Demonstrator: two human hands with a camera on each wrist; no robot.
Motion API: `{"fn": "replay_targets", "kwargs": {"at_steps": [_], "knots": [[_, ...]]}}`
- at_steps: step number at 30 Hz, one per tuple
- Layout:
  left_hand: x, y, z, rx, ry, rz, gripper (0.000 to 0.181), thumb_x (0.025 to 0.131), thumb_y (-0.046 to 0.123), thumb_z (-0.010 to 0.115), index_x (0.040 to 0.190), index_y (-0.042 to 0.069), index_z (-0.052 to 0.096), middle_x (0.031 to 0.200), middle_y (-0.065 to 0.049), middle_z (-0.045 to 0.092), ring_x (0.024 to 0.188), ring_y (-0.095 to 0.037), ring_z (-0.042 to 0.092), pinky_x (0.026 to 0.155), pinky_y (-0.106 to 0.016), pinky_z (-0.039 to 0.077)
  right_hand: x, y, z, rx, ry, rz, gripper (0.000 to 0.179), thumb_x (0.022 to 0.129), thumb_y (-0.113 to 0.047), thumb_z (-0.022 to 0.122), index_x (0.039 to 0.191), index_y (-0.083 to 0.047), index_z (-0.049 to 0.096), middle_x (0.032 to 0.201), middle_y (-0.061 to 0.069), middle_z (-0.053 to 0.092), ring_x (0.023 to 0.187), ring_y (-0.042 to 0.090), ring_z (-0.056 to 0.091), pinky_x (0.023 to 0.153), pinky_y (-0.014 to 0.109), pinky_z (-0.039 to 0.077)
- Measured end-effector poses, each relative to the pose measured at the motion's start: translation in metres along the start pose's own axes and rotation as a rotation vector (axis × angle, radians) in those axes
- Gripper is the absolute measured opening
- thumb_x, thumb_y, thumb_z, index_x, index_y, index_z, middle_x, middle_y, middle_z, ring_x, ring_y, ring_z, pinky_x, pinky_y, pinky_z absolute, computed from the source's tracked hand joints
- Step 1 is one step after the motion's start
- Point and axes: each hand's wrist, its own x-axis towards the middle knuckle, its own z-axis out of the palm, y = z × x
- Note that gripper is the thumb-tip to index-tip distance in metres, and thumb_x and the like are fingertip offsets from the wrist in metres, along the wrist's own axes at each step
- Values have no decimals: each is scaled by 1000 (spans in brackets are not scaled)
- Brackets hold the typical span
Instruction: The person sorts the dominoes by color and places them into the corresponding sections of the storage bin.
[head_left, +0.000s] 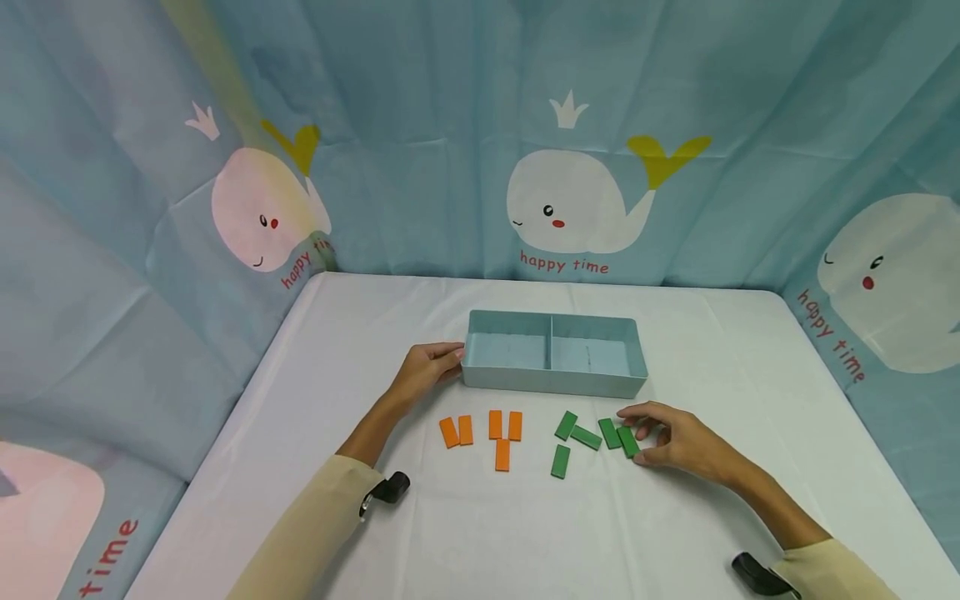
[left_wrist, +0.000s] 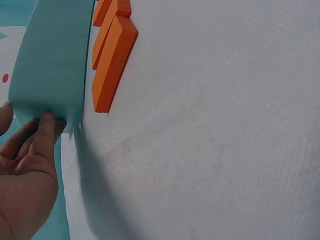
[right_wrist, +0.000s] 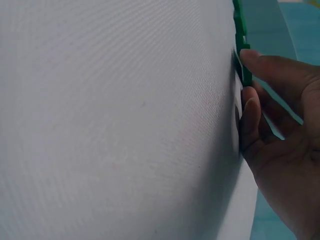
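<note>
My left hand [head_left: 429, 371] rests its fingers against the left end wall of a blue-green two-compartment box [head_left: 555, 382]; the left wrist view shows the fingertips [left_wrist: 47, 120] on that wall. Both compartments are bare. My right hand [head_left: 678, 437] pinches a green block [head_left: 628, 442] between thumb and fingers, low over the table. In the right wrist view that block [right_wrist: 247, 67] stands between the thumb and a fingertip. Just left of it lies another green block [head_left: 609, 433], and a few more green blocks [head_left: 586, 437] are spread nearer the middle.
Several flat orange blocks [head_left: 502, 455] lie in front of the box on the left. A white cloth covers the table [head_left: 465, 533]. Whale-printed curtains [head_left: 420, 208] hang behind and at the sides. Dark wrist cameras [head_left: 392, 487] sit at both cuffs.
</note>
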Motion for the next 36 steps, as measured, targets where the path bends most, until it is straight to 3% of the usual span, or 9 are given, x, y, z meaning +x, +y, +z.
{"fn": "replay_targets", "kwargs": {"at_steps": [13, 20, 25, 31, 36], "knots": [[-3, 1, 0, 12, 11, -6, 46, 109, 20, 64, 145, -8, 59, 148, -23, 61, 135, -34, 62, 104, -33, 57, -1, 2, 5, 28, 54, -11, 57, 84, -10, 91, 136, -12, 68, 123, 7, 70, 98, 17, 66, 74, 25, 58], [-1, 1, 1, 3, 12, -5, 46, 109, 20, 64, 145, -8, 59, 149, -23, 61, 135, -33, 62, 103, -32, 57, -2, -5, 5, 126, 86, -58, 56, 87, 0, 85, 140, 0, 63, 136, 22, 63, 104, 18, 70, 80, 28, 64], [0, 1, 2, -2, 11, -10, 46, 109, 20, 64, 145, -8, 59, 149, -23, 61, 136, -33, 62, 104, -31, 57, -2, -13, 6, 183, 99, -76, 56, 90, 2, 81, 142, 4, 59, 138, 30, 56, 106, 16, 70, 77, 31, 66], [-2, 2, 2, -6, 2, -8, 46, 109, 19, 63, 146, -8, 59, 150, -24, 59, 137, -34, 61, 105, -34, 56, 0, -24, 6, 169, 154, -130, 55, 92, 4, 79, 142, 3, 59, 137, 27, 57, 105, 16, 70, 73, 30, 64], [-2, 1, 3, -4, 5, -1, 46, 109, 20, 63, 145, -8, 59, 149, -24, 60, 137, -35, 60, 107, -37, 55, 2, -33, 6, 127, 213, -111, 55, 94, -1, 79, 145, 2, 57, 140, 21, 58, 106, 10, 69, 78, 25, 63]]}}
